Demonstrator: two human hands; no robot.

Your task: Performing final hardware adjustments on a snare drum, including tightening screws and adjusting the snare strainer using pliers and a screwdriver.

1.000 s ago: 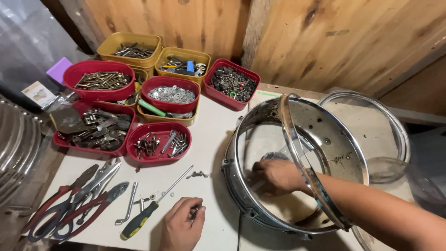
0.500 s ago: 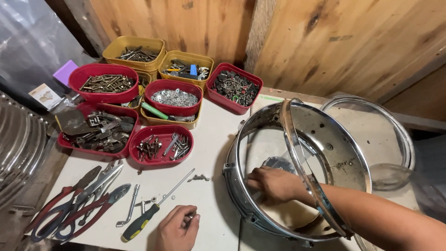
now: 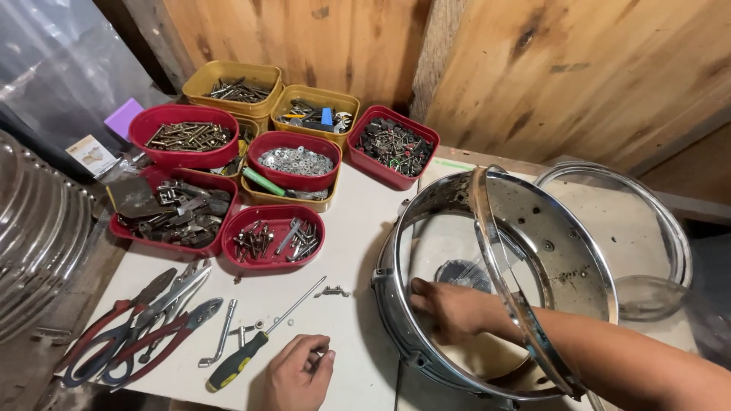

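Note:
A chrome drum shell lies on a white table, with a metal hoop leaning across its opening. My right hand reaches inside the shell, fingers pressed against the near inner wall. My left hand rests on the table near the front edge, fingers curled around a small metal part. A screwdriver with a green and black handle lies just left of it. Small screws sit beside its shaft.
Red and yellow tubs of screws, washers and fittings crowd the back left. Pliers and cutters and a drum key lie front left. A second hoop lies right, with stacked hoops at far left.
The view has shifted slightly. My right hand has slid a little lower along the shell's inner wall. My left hand stays by the screwdriver handle.

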